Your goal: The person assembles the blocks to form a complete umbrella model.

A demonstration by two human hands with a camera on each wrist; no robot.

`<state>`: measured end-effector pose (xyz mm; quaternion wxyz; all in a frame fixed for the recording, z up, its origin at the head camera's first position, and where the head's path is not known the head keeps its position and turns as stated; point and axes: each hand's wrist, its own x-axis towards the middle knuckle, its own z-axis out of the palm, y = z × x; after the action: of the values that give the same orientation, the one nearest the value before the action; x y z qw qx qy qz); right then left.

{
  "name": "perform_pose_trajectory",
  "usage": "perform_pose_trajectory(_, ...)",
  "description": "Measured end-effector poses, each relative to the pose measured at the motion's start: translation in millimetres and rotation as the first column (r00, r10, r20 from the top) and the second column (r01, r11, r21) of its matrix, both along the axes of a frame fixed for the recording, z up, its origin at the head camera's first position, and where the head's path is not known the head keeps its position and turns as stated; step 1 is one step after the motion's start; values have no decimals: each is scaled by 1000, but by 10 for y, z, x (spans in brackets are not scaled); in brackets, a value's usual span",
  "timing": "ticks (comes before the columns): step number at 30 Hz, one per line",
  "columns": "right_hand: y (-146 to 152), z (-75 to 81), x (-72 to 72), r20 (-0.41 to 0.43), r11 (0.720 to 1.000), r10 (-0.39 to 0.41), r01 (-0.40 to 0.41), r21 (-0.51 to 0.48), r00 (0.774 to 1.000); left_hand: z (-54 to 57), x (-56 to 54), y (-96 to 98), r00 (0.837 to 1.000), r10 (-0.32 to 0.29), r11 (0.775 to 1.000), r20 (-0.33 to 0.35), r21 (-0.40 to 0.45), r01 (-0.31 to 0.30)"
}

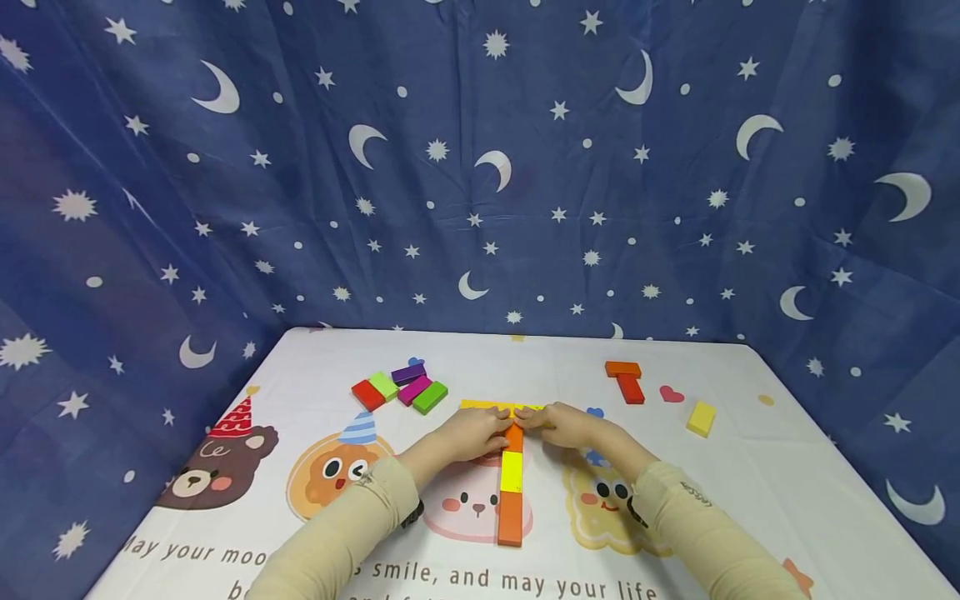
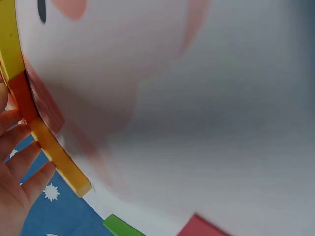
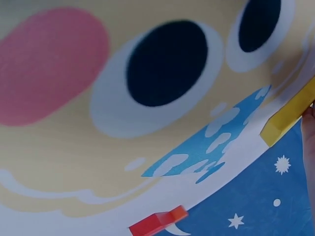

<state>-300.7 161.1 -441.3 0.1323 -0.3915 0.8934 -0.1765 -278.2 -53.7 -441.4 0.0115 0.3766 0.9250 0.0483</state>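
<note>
Touching the larger block T (image 1: pixel 512 472): left hand (image 1: pixel 471 433), apparently right hand (image 1: pixel 564 423).

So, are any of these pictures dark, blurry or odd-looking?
Head view: bright, the column's yellow block clear; left wrist view: grey shadow across the tablecloth, a reddish block soft at the bottom edge; right wrist view: dim along the top, a printed face looming large.

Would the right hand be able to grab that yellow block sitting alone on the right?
Probably yes: no other block seems to stand between the right hand and the lone yellow block. It would just have to leave the long block T it's touching.
</note>
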Motion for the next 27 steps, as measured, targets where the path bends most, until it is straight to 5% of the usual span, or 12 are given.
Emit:
perform_pose_trajectory(7,-9,10,-4,73,998,-60,60,6,995,-25,49,58,998,67,996,-1,-53,-66)
perform_pose_trajectory(15,7,12,25,42,999,-47,47,10,998,-43,94,81,991,113,994,70,-15,-112)
perform_pose_trajectory(27,-14,-5,28,30,998,-55,54,15,998,-23,110,77,991,121,993,63,-17,-120)
